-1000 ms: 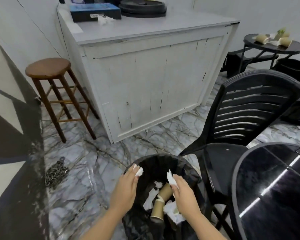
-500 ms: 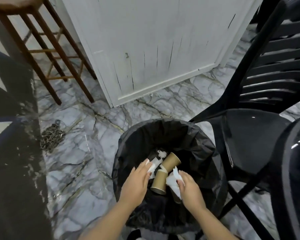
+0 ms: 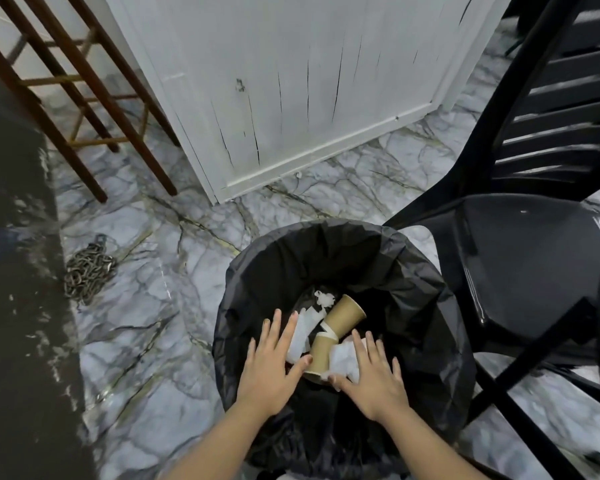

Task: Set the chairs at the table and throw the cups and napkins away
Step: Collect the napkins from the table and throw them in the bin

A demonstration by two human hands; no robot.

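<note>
Cups [image 3: 346,312] inside bin rim [image 3: 305,230]

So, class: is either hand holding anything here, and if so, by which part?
Nothing is held. The left hand and right hand are spread flat, fingers straight, over the bin; the cups and napkins lie inside it.

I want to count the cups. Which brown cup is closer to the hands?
The lower brown cup, lying between both hands. The other brown cup lies farther up in the bin.

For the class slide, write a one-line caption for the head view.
Both hands, left and right, spread open over a black-lined bin holding paper cups and napkins.
</note>
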